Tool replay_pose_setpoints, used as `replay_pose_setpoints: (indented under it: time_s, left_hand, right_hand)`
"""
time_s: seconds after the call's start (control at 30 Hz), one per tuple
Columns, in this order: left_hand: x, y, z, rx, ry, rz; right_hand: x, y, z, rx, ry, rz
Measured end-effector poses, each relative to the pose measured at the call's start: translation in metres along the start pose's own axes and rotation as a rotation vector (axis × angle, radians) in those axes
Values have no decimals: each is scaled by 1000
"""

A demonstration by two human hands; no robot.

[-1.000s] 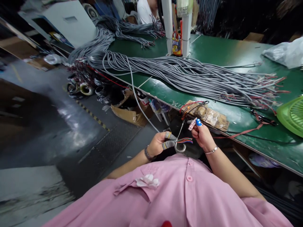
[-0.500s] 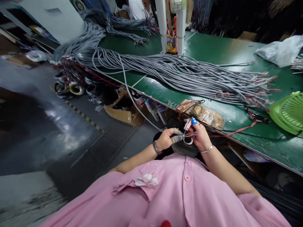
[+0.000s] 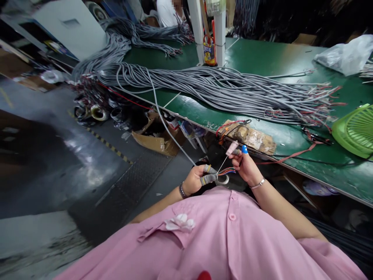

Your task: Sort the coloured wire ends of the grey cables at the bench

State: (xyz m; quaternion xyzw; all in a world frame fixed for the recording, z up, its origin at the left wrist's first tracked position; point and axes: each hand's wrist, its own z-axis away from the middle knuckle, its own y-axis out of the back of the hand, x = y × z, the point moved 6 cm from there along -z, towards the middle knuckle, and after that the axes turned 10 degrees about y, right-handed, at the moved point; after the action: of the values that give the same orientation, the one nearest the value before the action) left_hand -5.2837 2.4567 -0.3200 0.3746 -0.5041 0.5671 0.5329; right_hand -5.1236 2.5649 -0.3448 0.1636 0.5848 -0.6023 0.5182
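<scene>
Hands apart; one thin strand drawn taut between them.
Left hand (image 3: 196, 179) pinches the grey cable (image 3: 186, 154) end in sleeved fingertips, coloured wires (image 3: 229, 171) fanning out just below the green bench (image 3: 262, 54) edge; right hand (image 3: 247, 166), close in half a second ago, now grips the strand (image 3: 223, 163), lifted clear.

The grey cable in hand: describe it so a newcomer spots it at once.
On the long green bench lies a bundle of grey cables. One cable leaves it, drops over the front edge into the left hand. It alone runs singly, coloured wires fanned out, a thin wire pinched by the right hand.
</scene>
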Motion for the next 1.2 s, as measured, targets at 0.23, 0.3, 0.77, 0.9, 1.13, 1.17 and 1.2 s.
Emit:
replay_pose_setpoints:
  time_s: [0.23,0.3,0.77,0.9,1.13,1.17,1.2]
  left_hand:
    - [3,3,24,31,-116,-117]
    - [4,3,30,46,-196,-169]
    - [7,0,29,146,-257,-244]
    - [11,0,3,129,-194,-106]
    - [5,-1,-35,58,-138,-1]
    - [3,-1,-38,51,-128,3]
    - [1,0,-40,46,-119,4]
  right_hand:
    - [-4,3,12,-5,7,26]
    - [-4,4,16,-18,16,39]
    - [-7,0,19,-77,-22,93]
    - [-18,-11,-6,-104,40,165]
    - [-26,-4,-17,88,429,401]
    - [-23,-5,-18,76,409,361]
    - [-19,-7,-19,55,366,306]
